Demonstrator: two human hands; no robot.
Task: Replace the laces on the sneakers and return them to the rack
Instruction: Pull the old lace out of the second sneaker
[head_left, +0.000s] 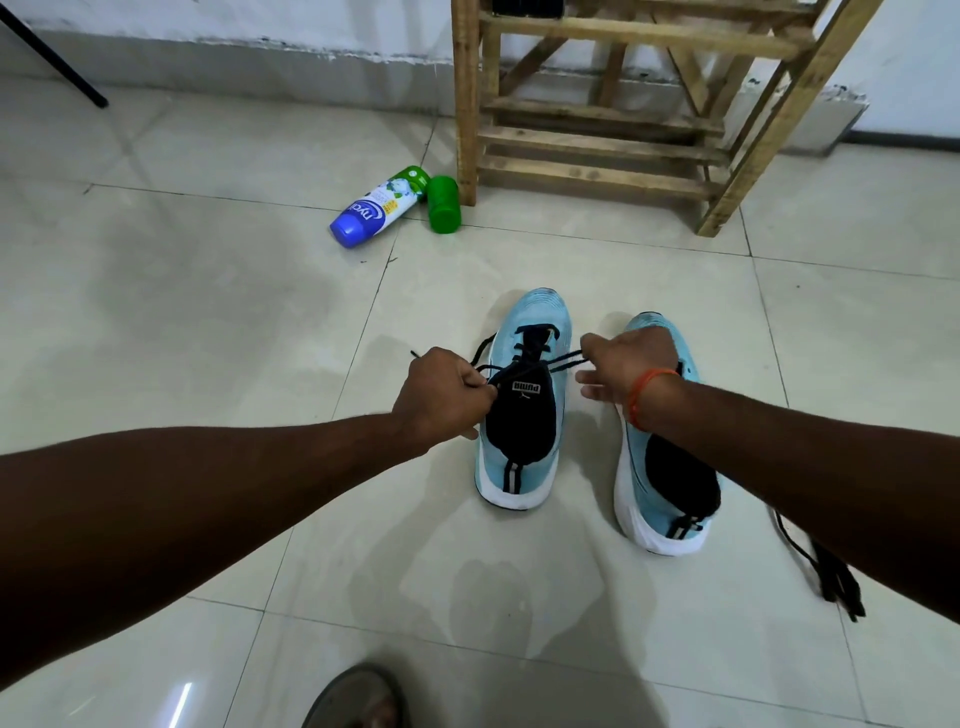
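Observation:
Two light-blue sneakers with white soles stand side by side on the tiled floor, toes pointing away from me. Over the left sneaker (524, 410) a black lace (519, 366) runs through its eyelets. My left hand (441, 397) grips one end of that lace at the shoe's left side. My right hand (621, 371) pinches the other end on the right, pulling it sideways. My right arm hides part of the right sneaker (660, 488). A second black lace (831, 571) lies bundled on the floor to its right.
A wooden shoe rack (613, 119) stands against the wall ahead. A spray can (379, 208) lies on its side left of the rack, its green cap (443, 203) beside it. A black pole (57, 65) leans at far left. A sandalled foot (358, 699) shows at the bottom.

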